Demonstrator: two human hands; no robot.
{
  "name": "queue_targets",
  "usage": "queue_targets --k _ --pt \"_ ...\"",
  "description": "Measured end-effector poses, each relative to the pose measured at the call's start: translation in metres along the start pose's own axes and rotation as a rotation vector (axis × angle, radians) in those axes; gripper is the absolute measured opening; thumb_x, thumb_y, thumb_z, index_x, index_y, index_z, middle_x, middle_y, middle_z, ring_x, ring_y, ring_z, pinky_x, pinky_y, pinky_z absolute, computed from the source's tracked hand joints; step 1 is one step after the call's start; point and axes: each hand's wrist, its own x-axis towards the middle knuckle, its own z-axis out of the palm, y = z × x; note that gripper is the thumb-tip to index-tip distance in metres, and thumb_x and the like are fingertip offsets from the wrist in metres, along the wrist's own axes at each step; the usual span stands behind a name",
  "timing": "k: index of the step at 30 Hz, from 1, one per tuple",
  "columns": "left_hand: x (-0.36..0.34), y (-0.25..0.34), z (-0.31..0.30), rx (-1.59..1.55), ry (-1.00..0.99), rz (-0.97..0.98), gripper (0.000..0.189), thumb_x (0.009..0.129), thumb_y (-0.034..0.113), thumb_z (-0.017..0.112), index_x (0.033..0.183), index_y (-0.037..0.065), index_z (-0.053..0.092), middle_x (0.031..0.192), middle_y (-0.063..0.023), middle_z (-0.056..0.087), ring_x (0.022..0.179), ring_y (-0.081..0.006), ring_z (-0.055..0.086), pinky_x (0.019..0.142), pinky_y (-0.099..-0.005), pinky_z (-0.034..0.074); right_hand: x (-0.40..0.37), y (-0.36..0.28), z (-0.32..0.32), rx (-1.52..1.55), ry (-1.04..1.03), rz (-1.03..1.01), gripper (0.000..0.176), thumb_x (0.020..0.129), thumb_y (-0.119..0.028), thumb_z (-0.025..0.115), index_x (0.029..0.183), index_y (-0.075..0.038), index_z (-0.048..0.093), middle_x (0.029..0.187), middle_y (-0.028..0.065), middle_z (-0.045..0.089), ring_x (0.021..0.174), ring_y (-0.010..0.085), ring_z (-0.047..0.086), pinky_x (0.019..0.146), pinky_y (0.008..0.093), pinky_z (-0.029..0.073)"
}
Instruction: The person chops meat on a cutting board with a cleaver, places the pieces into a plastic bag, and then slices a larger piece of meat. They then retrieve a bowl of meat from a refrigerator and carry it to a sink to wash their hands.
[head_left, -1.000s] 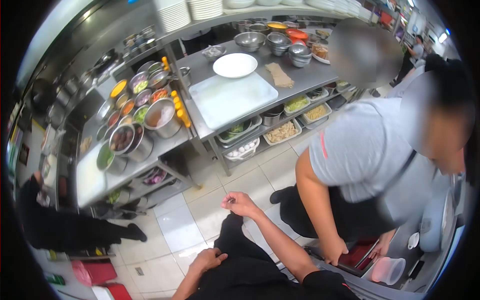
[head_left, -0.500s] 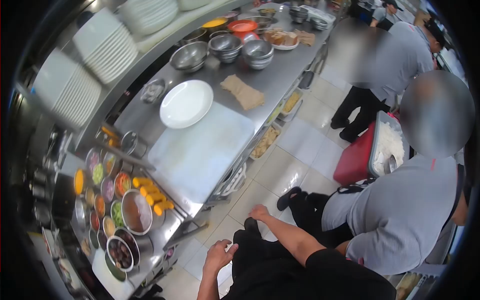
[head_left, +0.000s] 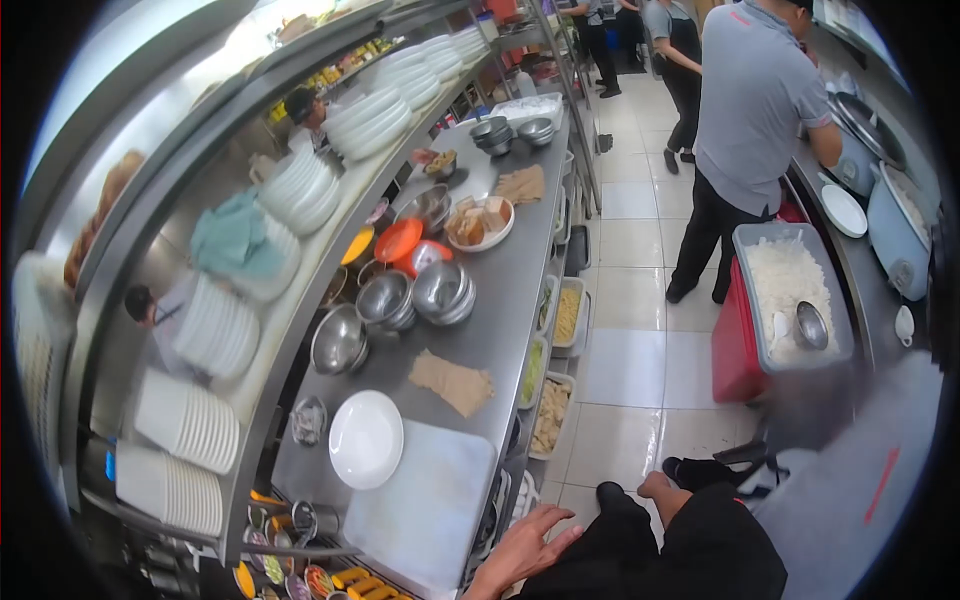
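My left hand [head_left: 528, 546] hangs low near the front corner of the white cutting board [head_left: 425, 505], fingers stretched out and holding nothing. Lower right of the middle, my right hand [head_left: 657, 487] shows small beside my dark sleeve; its fingers are hard to make out. A white oval plate [head_left: 366, 440] rests on the steel counter, overlapping the board's far left corner. Just beyond the board lies a folded brown cloth [head_left: 452, 382]. Steel bowls [head_left: 443, 289] stand stacked farther along, near a plate of bread pieces [head_left: 481, 222].
White plates [head_left: 370, 124] fill the shelf on the left. Food tubs [head_left: 552, 416] sit under the counter edge. A red container [head_left: 737, 350] bears a tub of rice [head_left: 790, 275] with a ladle. One person [head_left: 750, 110] stands beyond it; another's grey shirt is blurred close at right.
My view has swung up and to the right, showing more shelf and aisle. The nearby person in grey has shifted to the lower right edge. Both my hands now appear lower in view.
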Motion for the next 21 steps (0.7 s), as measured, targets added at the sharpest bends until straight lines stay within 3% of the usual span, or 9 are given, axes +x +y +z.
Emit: queue_targets --k 1,4,5,9,12,15,17,19,21 --pt "0.007 -0.008 -0.001 0.015 -0.011 -0.056 0.038 0.089 0.034 0.063 0.109 0.003 0.063 0.108 -0.0158 0.062 0.097 -0.0321 0.061 0.079 -0.0354 0.050 0.006 -0.002 -0.013 0.117 0.033 0.098 0.051 0.070 -0.030 0.068 0.109 0.002 0.064 0.118 0.0208 0.062 0.111 0.0328 0.060 0.093 0.0382 0.049" --pt "0.030 -0.044 -0.006 0.055 0.031 -0.087 0.040 0.089 0.039 0.062 0.107 0.003 0.065 0.106 -0.0163 0.064 0.095 -0.0317 0.063 0.080 -0.0360 0.050 0.067 -0.018 -0.021 0.172 0.002 0.091 0.044 0.072 -0.026 0.065 0.106 0.003 0.065 0.116 0.0233 0.061 0.110 0.0343 0.060 0.093 0.0385 0.050" --pt "0.035 -0.056 -0.011 0.083 0.101 -0.207 0.041 0.088 0.039 0.063 0.106 0.003 0.066 0.102 -0.0164 0.066 0.092 -0.0312 0.064 0.079 -0.0363 0.051 0.072 -0.033 -0.039 0.217 -0.039 0.058 0.042 0.072 -0.024 0.064 0.104 0.003 0.066 0.116 0.0252 0.061 0.111 0.0359 0.059 0.093 0.0390 0.049" --pt "0.044 -0.097 -0.020 -0.106 0.314 -0.459 0.037 0.089 0.035 0.061 0.101 0.001 0.067 0.086 -0.0190 0.068 0.080 -0.0289 0.066 0.073 -0.0387 0.050 0.132 -0.114 -0.099 0.051 0.073 -0.221 0.039 0.073 -0.025 0.061 0.099 0.004 0.067 0.109 0.0252 0.063 0.106 0.0368 0.060 0.091 0.0396 0.050" --pt "0.074 -0.091 -0.045 -0.171 0.263 -0.546 0.037 0.088 0.035 0.061 0.099 -0.001 0.067 0.082 -0.0185 0.068 0.076 -0.0276 0.067 0.071 -0.0370 0.051 0.186 -0.170 -0.146 0.013 0.227 -0.429 0.039 0.078 -0.036 0.056 0.090 -0.001 0.070 0.100 0.0230 0.066 0.097 0.0380 0.062 0.088 0.0425 0.050" --pt "0.123 -0.134 -0.044 -0.160 0.203 -0.446 0.035 0.090 0.031 0.060 0.100 -0.002 0.066 0.078 -0.0147 0.069 0.074 -0.0212 0.067 0.067 -0.0333 0.051 0.178 -0.210 -0.231 0.070 0.248 -0.538 0.043 0.082 -0.045 0.053 0.088 -0.007 0.072 0.097 0.0194 0.067 0.093 0.0379 0.063 0.085 0.0447 0.050" --pt "0.170 -0.125 -0.058 -0.218 0.042 -0.476 0.034 0.092 0.027 0.059 0.099 -0.005 0.065 0.086 -0.0181 0.068 0.079 -0.0210 0.066 0.069 -0.0332 0.053 0.167 -0.203 -0.268 0.156 0.225 -0.592 0.045 0.083 -0.048 0.052 0.087 -0.008 0.072 0.096 0.0187 0.068 0.092 0.0380 0.063 0.084 0.0448 0.050" --pt "0.234 -0.120 -0.078 -0.127 -0.013 -0.450 0.038 0.088 0.034 0.062 0.102 -0.001 0.066 0.088 -0.0173 0.069 0.081 -0.0255 0.066 0.073 -0.0349 0.052 0.161 -0.184 -0.306 -0.065 0.135 -0.638 0.053 0.087 -0.050 0.045 0.093 -0.004 0.071 0.099 0.0220 0.066 0.095 0.0399 0.062 0.085 0.0464 0.050" --pt "0.302 -0.105 -0.080 -0.079 -0.052 -0.421 0.042 0.085 0.041 0.065 0.104 0.004 0.068 0.090 -0.0165 0.069 0.083 -0.0300 0.066 0.076 -0.0366 0.052 0.170 -0.137 -0.315 -0.085 -0.112 -0.547 0.071 0.088 -0.064 0.034 0.094 -0.003 0.071 0.101 0.0221 0.066 0.101 0.0380 0.061 0.093 0.0466 0.045"
